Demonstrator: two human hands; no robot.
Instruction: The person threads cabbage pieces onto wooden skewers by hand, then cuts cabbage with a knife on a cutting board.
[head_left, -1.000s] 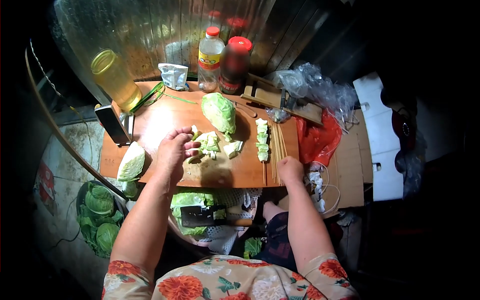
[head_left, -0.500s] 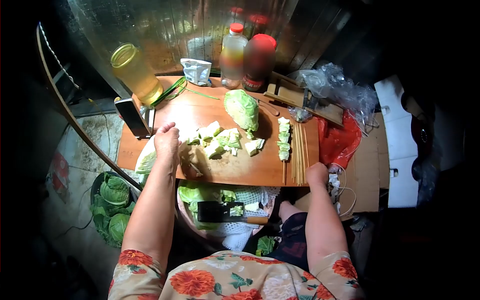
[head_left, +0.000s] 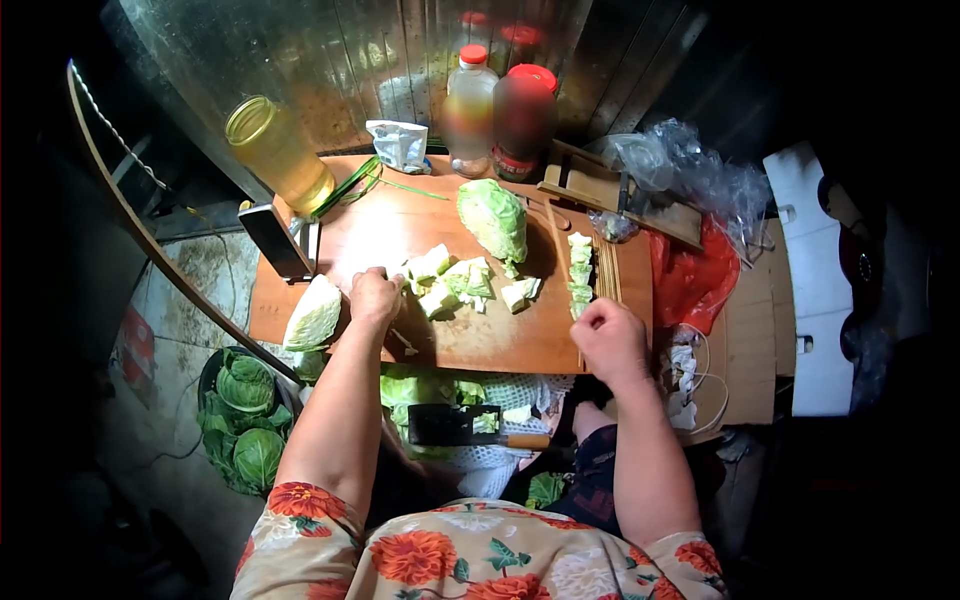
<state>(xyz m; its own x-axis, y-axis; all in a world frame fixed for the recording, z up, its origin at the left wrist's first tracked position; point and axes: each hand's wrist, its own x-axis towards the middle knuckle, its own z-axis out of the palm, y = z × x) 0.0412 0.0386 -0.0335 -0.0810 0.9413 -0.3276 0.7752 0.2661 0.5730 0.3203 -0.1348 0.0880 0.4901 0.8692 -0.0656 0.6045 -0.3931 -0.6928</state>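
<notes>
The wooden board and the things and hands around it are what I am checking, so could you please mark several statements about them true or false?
1. The phone stands at the left end of the wooden board. True.
2. The cleaver lies on the board. False: it lies off the board, nearer the person's body.
3. The threaded cabbage lies left of the bare skewers. True.
4. The left hand is on the phone. False: it is between the cabbage wedge and the cut pieces.
5. The right hand is near the skewers. True.

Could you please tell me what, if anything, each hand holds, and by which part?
It cannot be told: the left hand and right hand are curled, hiding any grip.
</notes>
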